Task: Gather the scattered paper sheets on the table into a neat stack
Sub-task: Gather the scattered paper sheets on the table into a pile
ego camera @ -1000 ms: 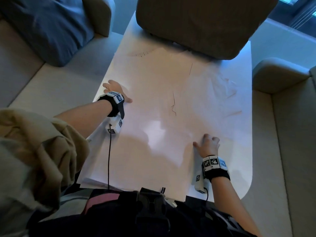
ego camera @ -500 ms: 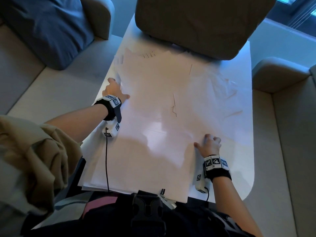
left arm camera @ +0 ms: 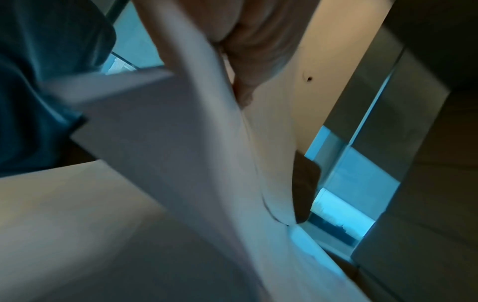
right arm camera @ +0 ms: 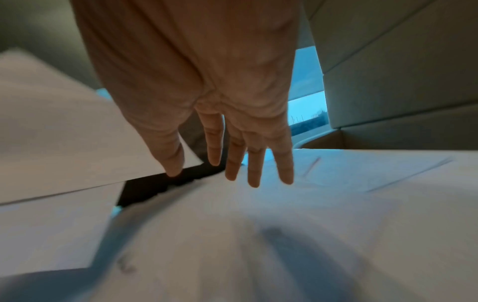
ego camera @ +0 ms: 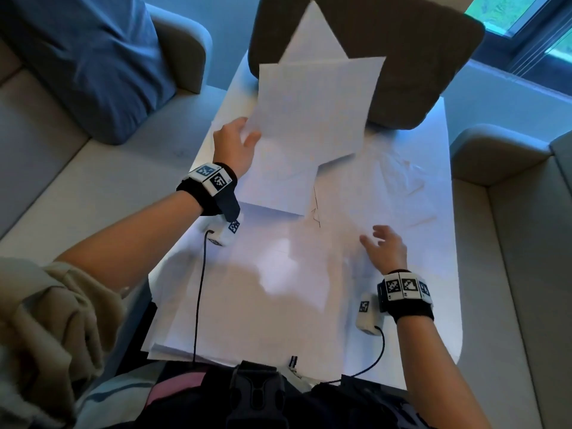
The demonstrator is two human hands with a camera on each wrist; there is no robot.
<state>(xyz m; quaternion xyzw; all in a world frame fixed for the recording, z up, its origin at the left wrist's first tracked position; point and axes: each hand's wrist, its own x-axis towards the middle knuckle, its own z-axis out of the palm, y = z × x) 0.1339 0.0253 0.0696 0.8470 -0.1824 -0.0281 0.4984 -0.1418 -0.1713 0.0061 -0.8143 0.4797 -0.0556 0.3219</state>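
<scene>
My left hand [ego camera: 238, 140] pinches the near left corner of a few white paper sheets [ego camera: 312, 103] and holds them tilted up above the far half of the white table [ego camera: 445, 305]. In the left wrist view the lifted sheets [left arm camera: 168, 143] fill the middle, with my fingers [left arm camera: 245, 67] behind them. More white sheets [ego camera: 263, 289] lie overlapping across the table. My right hand [ego camera: 385, 246] hovers just over the sheets at the near right, fingers [right arm camera: 256, 163] straight and spread, holding nothing.
A dark brown chair back [ego camera: 402, 57] stands at the table's far end. Beige sofa seats flank both sides, with a blue cushion [ego camera: 89, 57] at the far left. Cables run from both wristbands toward my lap.
My left hand has taken hold of sheets at the table's left edge and lifted them up off the table. My right hand has uncurled and risen off the paper.
</scene>
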